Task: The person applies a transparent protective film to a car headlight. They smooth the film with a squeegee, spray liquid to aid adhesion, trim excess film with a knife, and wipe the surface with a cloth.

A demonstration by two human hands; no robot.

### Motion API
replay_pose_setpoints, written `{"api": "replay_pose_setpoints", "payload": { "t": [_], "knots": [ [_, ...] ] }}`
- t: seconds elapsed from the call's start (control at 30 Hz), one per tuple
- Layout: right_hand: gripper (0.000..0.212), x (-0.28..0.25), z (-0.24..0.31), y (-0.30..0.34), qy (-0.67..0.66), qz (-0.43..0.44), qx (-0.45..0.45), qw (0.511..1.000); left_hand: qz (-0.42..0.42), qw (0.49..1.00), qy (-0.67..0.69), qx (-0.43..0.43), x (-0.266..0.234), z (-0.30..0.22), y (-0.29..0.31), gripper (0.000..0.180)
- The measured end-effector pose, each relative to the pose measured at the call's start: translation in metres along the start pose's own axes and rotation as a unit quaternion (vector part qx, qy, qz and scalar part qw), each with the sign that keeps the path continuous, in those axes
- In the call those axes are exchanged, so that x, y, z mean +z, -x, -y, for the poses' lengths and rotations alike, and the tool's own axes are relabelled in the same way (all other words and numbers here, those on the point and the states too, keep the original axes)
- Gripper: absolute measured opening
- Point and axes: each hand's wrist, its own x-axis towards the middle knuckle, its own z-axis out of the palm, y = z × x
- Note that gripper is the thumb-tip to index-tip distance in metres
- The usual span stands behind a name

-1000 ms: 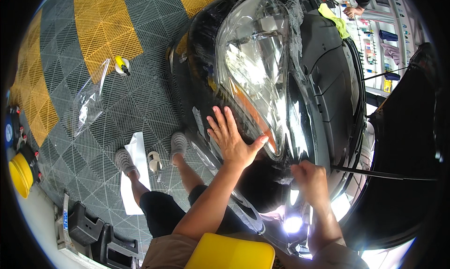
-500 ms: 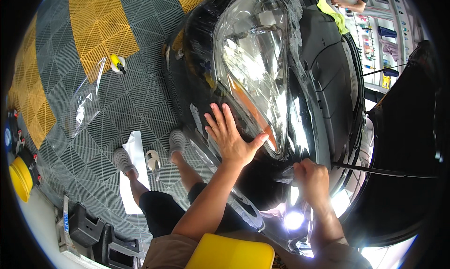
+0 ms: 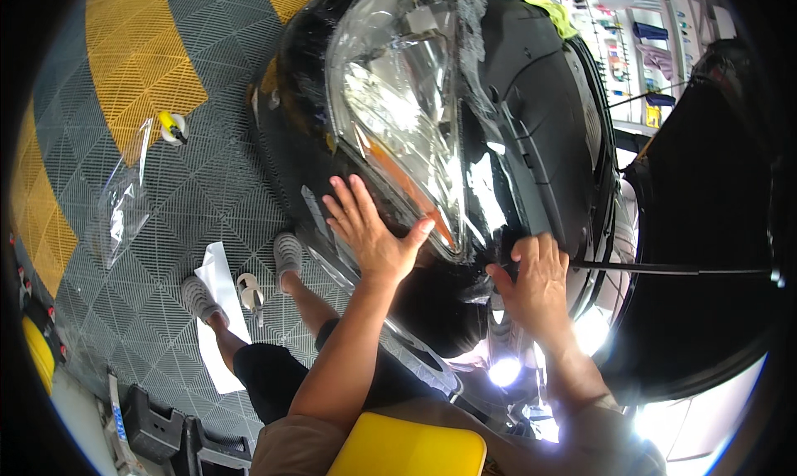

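Note:
My left hand (image 3: 366, 233) lies flat with fingers spread on the black front bumper (image 3: 292, 156) of a car. Its thumb reaches to the lower corner of the clear headlight (image 3: 398, 86), beside the orange strip in the lens. My right hand (image 3: 535, 283) rests on the glossy black fender (image 3: 444, 306) near the hood gap, thumb held apart from its bent fingers. I see nothing held in it, though the fingertips' undersides are hidden. Wrinkled clear film (image 3: 471, 28) runs along the body edge beside the headlight.
The raised hood (image 3: 706, 219) stands at the right with a thin rod (image 3: 664, 268) reaching it. A yellow-green cloth (image 3: 548, 7) lies by the engine bay. On the tiled floor are clear film (image 3: 124, 210), a white sheet (image 3: 217, 310) and a yellow-black tool (image 3: 172, 127).
My right hand has opened from a closed fist, its thumb now spread. My left hand stays flat on the bumper. The whole view has shifted, moving the car leftward in the picture.

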Motion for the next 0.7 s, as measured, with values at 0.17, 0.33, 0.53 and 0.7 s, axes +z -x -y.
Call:
{"api": "replay_pose_setpoints", "payload": {
  "t": [0.17,0.33,0.53,0.7],
  "knots": [
    [0.092,0.005,-0.021,-0.007,-0.06,-0.017,-0.011,0.998,0.01,1.0,0.003,-0.004,0.001,0.0,0.0,0.136],
    [0.103,0.006,-0.039,-0.007,-0.138,0.043,-0.028,0.989,0.022,1.0,0.004,-0.015,0.0,-0.005,0.003,0.136],
    [0.088,-0.09,0.022,-0.016,-0.333,-0.019,-0.309,0.891,-0.008,1.0,-0.014,-0.018,-0.001,0.007,0.0,0.135],
    [0.035,-0.093,0.106,0.014,-0.517,-0.089,-0.534,0.663,-0.004,1.0,-0.001,0.0,0.004,-0.006,0.003,0.136]
  ]
}}
